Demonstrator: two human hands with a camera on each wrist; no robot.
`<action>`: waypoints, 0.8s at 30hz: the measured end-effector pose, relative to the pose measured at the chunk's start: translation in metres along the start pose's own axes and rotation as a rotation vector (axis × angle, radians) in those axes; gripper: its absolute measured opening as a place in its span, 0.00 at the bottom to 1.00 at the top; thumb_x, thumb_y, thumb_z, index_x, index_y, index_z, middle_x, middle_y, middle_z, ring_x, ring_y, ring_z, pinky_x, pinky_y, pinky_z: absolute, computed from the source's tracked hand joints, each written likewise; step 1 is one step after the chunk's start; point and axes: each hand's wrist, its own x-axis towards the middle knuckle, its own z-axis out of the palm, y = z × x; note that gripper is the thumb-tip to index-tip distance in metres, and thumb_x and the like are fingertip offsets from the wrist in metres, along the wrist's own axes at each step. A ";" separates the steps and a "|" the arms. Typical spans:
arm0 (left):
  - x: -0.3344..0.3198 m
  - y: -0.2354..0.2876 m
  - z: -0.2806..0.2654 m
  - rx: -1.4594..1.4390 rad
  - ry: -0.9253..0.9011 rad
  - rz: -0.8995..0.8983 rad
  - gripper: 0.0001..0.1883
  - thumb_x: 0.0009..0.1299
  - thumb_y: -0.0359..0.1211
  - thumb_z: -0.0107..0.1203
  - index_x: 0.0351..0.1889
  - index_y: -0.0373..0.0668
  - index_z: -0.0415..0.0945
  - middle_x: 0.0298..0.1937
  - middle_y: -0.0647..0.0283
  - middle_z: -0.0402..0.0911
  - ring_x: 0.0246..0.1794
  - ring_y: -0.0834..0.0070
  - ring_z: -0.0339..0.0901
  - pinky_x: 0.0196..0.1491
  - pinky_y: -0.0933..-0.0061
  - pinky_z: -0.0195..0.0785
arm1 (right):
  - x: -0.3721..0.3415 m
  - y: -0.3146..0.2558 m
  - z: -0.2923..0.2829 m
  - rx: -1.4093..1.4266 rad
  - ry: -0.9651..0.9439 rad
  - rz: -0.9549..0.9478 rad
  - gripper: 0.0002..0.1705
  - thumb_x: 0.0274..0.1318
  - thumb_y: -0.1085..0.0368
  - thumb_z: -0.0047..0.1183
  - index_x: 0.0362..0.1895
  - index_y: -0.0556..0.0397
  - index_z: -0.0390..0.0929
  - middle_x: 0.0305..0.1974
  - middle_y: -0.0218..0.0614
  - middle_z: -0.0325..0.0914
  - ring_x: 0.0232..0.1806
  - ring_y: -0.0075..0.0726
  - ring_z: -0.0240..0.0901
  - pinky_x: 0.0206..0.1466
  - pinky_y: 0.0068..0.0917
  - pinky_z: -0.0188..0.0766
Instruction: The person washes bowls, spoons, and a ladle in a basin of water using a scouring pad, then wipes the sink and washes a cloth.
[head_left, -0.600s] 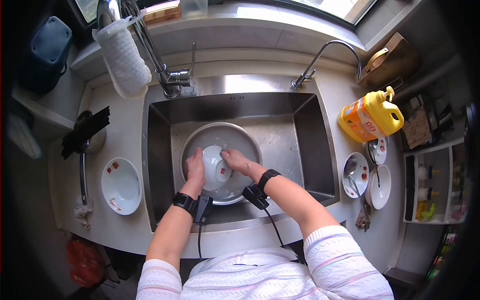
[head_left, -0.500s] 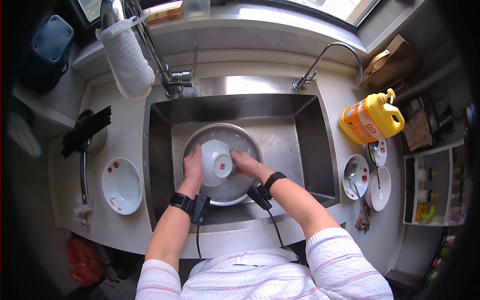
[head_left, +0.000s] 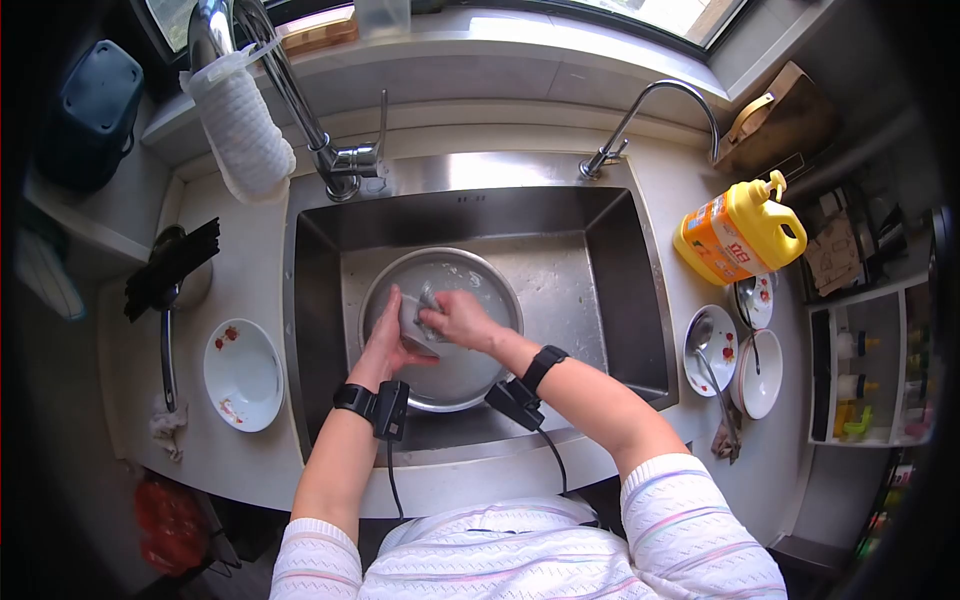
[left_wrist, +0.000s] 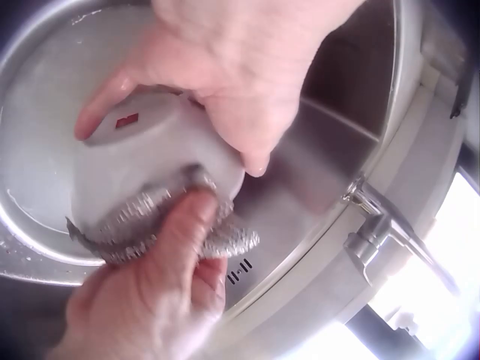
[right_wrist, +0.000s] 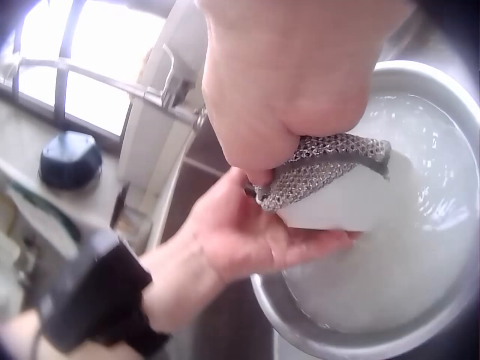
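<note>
bowl: white, red mark | scrubber: silver-grey mesh | bottle: yellow, orange label | sleeve: white, pastel stripes

1. The right hand comes down from the top edge, gripping a grey metal-mesh scrubber against a white bowl, of which only part shows
2. The left hand holds the bowl from the far side, fingers stretched along its lower edge
3. A black device is strapped to the left wrist
4. A metal basin of cloudy water with bright glints fills the right side
5. Upper left: a blurred tap, a bright window and a dark blue container
</note>
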 end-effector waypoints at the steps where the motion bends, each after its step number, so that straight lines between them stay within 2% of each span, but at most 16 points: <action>1: 0.006 -0.001 -0.006 0.002 0.003 0.001 0.35 0.61 0.61 0.41 0.59 0.47 0.58 0.54 0.55 0.67 0.54 0.50 0.64 0.44 0.30 0.56 | -0.001 0.002 0.015 -0.146 0.004 -0.092 0.14 0.49 0.61 0.50 0.36 0.59 0.73 0.24 0.42 0.75 0.25 0.39 0.72 0.29 0.34 0.67; 2: 0.014 -0.004 -0.014 0.016 -0.005 0.007 0.33 0.63 0.56 0.41 0.59 0.45 0.56 0.53 0.52 0.67 0.51 0.49 0.66 0.41 0.33 0.61 | -0.005 0.006 0.027 -0.293 0.008 -0.184 0.13 0.48 0.63 0.48 0.35 0.60 0.73 0.24 0.47 0.74 0.25 0.49 0.73 0.30 0.38 0.68; 3: 0.018 -0.007 -0.019 0.028 -0.013 0.012 0.31 0.65 0.51 0.42 0.59 0.42 0.54 0.53 0.50 0.66 0.48 0.48 0.68 0.37 0.37 0.66 | -0.011 0.011 0.036 -0.293 0.006 -0.185 0.13 0.48 0.63 0.48 0.35 0.60 0.73 0.24 0.47 0.74 0.25 0.49 0.73 0.30 0.38 0.68; 4: 0.015 -0.007 -0.020 0.024 -0.011 0.013 0.31 0.65 0.51 0.42 0.59 0.42 0.54 0.53 0.50 0.66 0.48 0.48 0.68 0.37 0.37 0.66 | -0.017 0.017 0.044 -0.438 -0.084 -0.188 0.13 0.48 0.65 0.47 0.37 0.59 0.72 0.27 0.46 0.75 0.29 0.50 0.73 0.31 0.37 0.68; 6: 0.008 -0.007 -0.021 0.160 0.186 0.088 0.25 0.65 0.42 0.42 0.57 0.40 0.56 0.49 0.50 0.69 0.43 0.51 0.72 0.29 0.44 0.71 | -0.022 0.035 0.050 -0.584 -0.179 -0.195 0.13 0.48 0.67 0.45 0.39 0.58 0.71 0.30 0.44 0.76 0.33 0.51 0.72 0.33 0.36 0.69; 8: -0.003 -0.004 -0.023 0.199 0.167 0.093 0.24 0.65 0.40 0.42 0.57 0.40 0.56 0.48 0.50 0.69 0.43 0.51 0.72 0.29 0.44 0.71 | -0.028 0.061 0.044 -0.787 -0.120 -0.469 0.12 0.47 0.68 0.42 0.39 0.55 0.70 0.39 0.43 0.74 0.43 0.46 0.70 0.43 0.36 0.68; 9: -0.006 -0.002 -0.024 0.244 0.143 0.100 0.24 0.64 0.38 0.42 0.56 0.40 0.56 0.48 0.50 0.69 0.43 0.51 0.72 0.28 0.44 0.72 | -0.027 0.060 0.042 -0.785 -0.123 -0.472 0.12 0.47 0.68 0.42 0.39 0.55 0.70 0.39 0.43 0.74 0.43 0.46 0.70 0.43 0.36 0.68; 11: 0.004 -0.004 -0.026 0.182 0.140 0.103 0.24 0.63 0.37 0.43 0.56 0.40 0.56 0.48 0.50 0.68 0.44 0.52 0.71 0.30 0.44 0.71 | -0.019 0.058 0.033 -0.900 -0.207 -0.295 0.11 0.47 0.69 0.42 0.36 0.53 0.72 0.46 0.43 0.70 0.51 0.42 0.65 0.49 0.34 0.65; 13: 0.004 -0.007 -0.019 0.121 0.138 0.101 0.24 0.63 0.36 0.44 0.56 0.41 0.56 0.49 0.50 0.68 0.45 0.52 0.71 0.31 0.44 0.71 | -0.014 0.032 0.032 -0.851 -0.256 -0.205 0.10 0.46 0.69 0.43 0.34 0.53 0.74 0.42 0.44 0.72 0.47 0.45 0.68 0.47 0.37 0.66; 15: 0.000 -0.011 -0.003 0.172 0.226 0.237 0.25 0.61 0.34 0.44 0.56 0.41 0.56 0.50 0.50 0.67 0.49 0.53 0.68 0.33 0.44 0.70 | -0.017 -0.004 0.029 -0.673 -0.246 -0.049 0.09 0.44 0.69 0.45 0.32 0.53 0.74 0.40 0.44 0.73 0.45 0.47 0.70 0.45 0.38 0.67; 17: 0.016 -0.019 -0.012 0.237 0.284 0.248 0.25 0.59 0.32 0.44 0.57 0.42 0.55 0.50 0.50 0.67 0.51 0.54 0.66 0.35 0.44 0.69 | -0.017 -0.006 0.039 -0.665 -0.233 -0.057 0.09 0.43 0.69 0.45 0.32 0.54 0.74 0.37 0.45 0.74 0.42 0.49 0.71 0.44 0.40 0.68; 19: 0.043 -0.028 -0.032 0.404 0.255 0.397 0.26 0.59 0.31 0.43 0.57 0.43 0.55 0.48 0.50 0.67 0.48 0.53 0.69 0.32 0.46 0.71 | -0.023 0.007 0.044 -0.659 -0.222 -0.060 0.09 0.42 0.69 0.46 0.31 0.54 0.74 0.34 0.45 0.75 0.39 0.52 0.72 0.42 0.41 0.68; 20: 0.042 -0.026 -0.035 0.405 0.253 0.396 0.26 0.59 0.31 0.43 0.57 0.43 0.55 0.48 0.50 0.67 0.48 0.53 0.69 0.32 0.46 0.71 | -0.026 0.024 0.045 -0.709 -0.207 -0.161 0.09 0.42 0.69 0.46 0.31 0.54 0.74 0.32 0.46 0.75 0.37 0.53 0.72 0.41 0.42 0.68; 21: 0.016 -0.011 -0.022 0.355 0.210 0.292 0.26 0.58 0.30 0.42 0.57 0.43 0.55 0.47 0.50 0.67 0.46 0.53 0.70 0.30 0.48 0.72 | -0.026 0.040 0.044 -0.757 -0.192 -0.262 0.09 0.43 0.68 0.46 0.31 0.55 0.74 0.31 0.46 0.76 0.35 0.54 0.72 0.40 0.42 0.69; 22: 0.001 -0.001 -0.013 0.305 0.169 0.190 0.26 0.58 0.29 0.42 0.58 0.43 0.55 0.47 0.50 0.67 0.43 0.54 0.72 0.28 0.50 0.73 | -0.023 0.054 0.041 -0.756 -0.191 -0.261 0.09 0.43 0.68 0.46 0.31 0.55 0.74 0.31 0.46 0.76 0.35 0.54 0.72 0.40 0.42 0.69; 24: 0.001 0.000 -0.011 0.249 0.168 0.176 0.26 0.57 0.28 0.41 0.57 0.43 0.55 0.46 0.50 0.68 0.41 0.54 0.73 0.26 0.51 0.74 | -0.017 0.072 0.037 -0.863 0.071 -0.493 0.09 0.42 0.69 0.46 0.31 0.56 0.74 0.28 0.47 0.75 0.34 0.55 0.72 0.40 0.44 0.68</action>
